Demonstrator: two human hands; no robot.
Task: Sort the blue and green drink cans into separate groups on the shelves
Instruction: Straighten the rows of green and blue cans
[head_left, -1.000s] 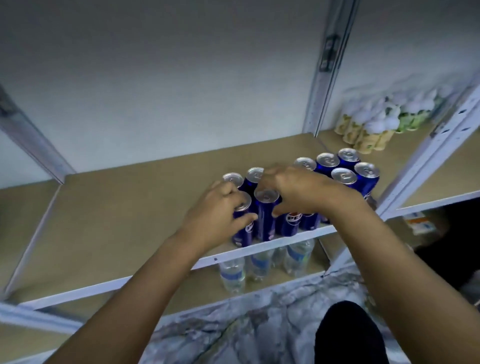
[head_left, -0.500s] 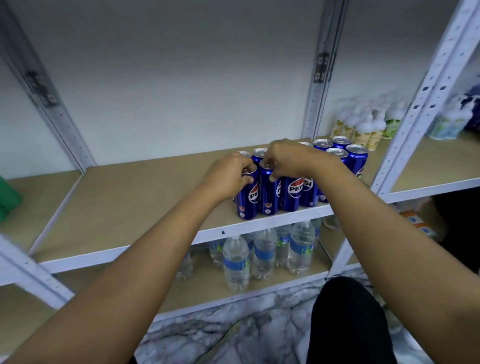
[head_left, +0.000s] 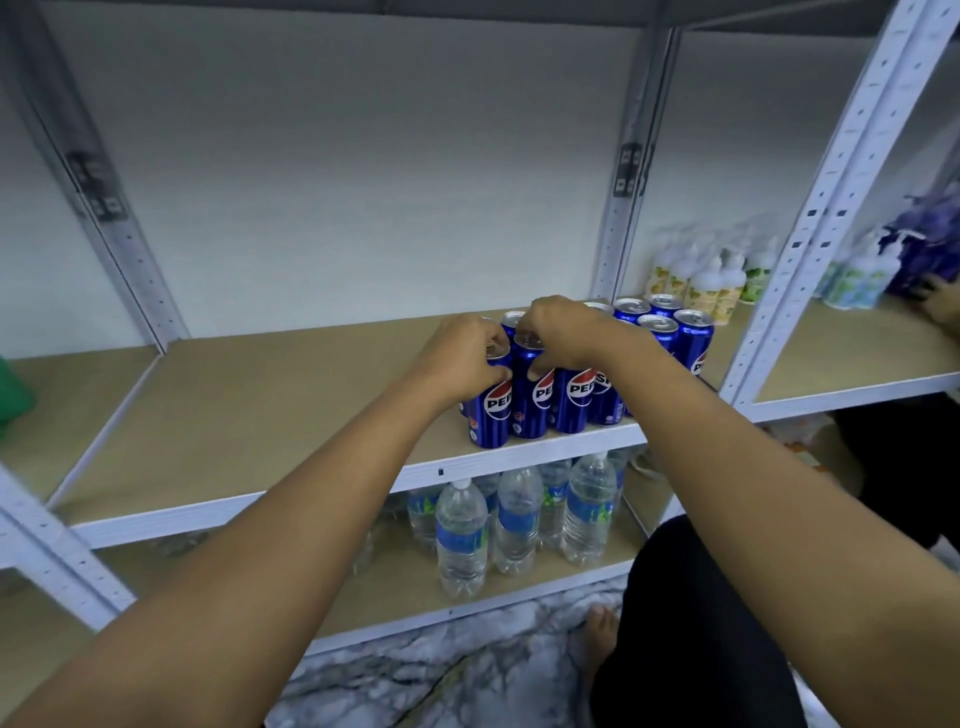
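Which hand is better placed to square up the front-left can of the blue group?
Left. The left hand already grips the front-left can by its top; the right hand grips the next can.

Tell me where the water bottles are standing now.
In the head view, the water bottles stand on the lower shelf, right of centre, directly under the group of blue cans.
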